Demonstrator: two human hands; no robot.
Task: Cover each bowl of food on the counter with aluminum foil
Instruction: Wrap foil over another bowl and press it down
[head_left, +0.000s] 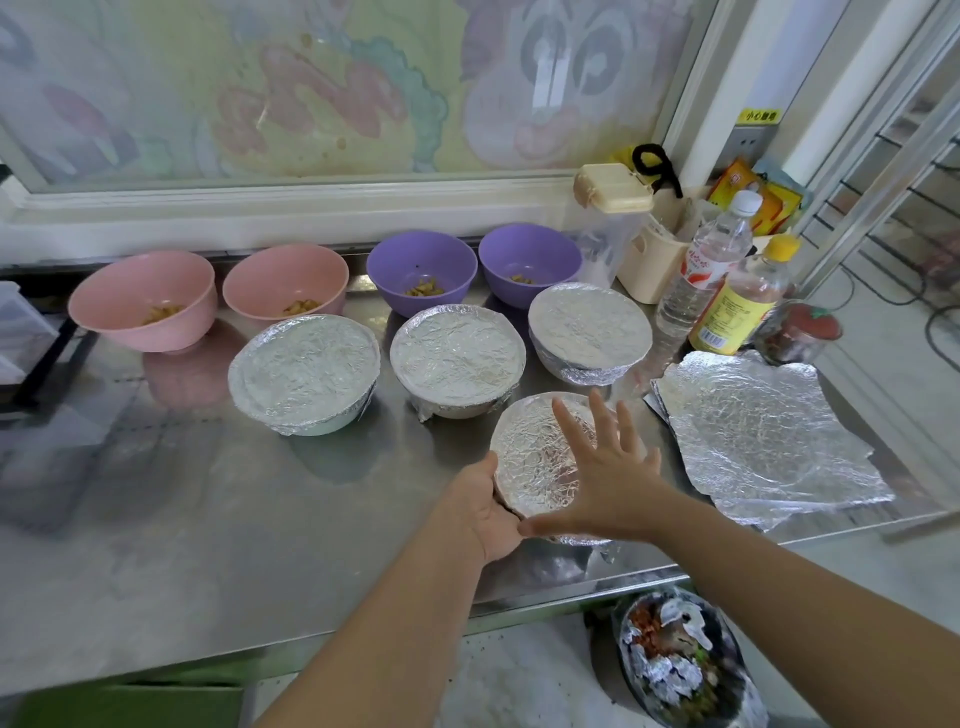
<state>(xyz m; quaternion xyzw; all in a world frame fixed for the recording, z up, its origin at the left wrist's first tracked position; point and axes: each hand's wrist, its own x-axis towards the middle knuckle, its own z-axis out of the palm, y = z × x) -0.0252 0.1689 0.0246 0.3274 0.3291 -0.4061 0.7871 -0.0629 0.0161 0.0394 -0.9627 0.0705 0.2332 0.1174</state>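
A foil-covered bowl (530, 457) stands near the counter's front edge. My left hand (488, 514) cups its left side, fingers hidden behind the rim. My right hand (608, 473) hovers flat over its right half with straight, spread fingers. Three more foil-covered bowls (306, 371) (457, 358) (589, 327) sit in a row behind it. At the back, two pink bowls (145, 296) (285, 283) and two purple bowls (422, 270) (529, 262) stand uncovered with a little food inside. Loose foil sheets (763, 436) lie stacked at the right.
Bottles (701, 275) (737, 306), a jar (797, 332) and cream containers (649, 260) crowd the back right corner of the steel counter (208, 519). A bin holding foil scraps (680, 660) sits on the floor below the counter's edge. A dark rack (31, 364) is at the left.
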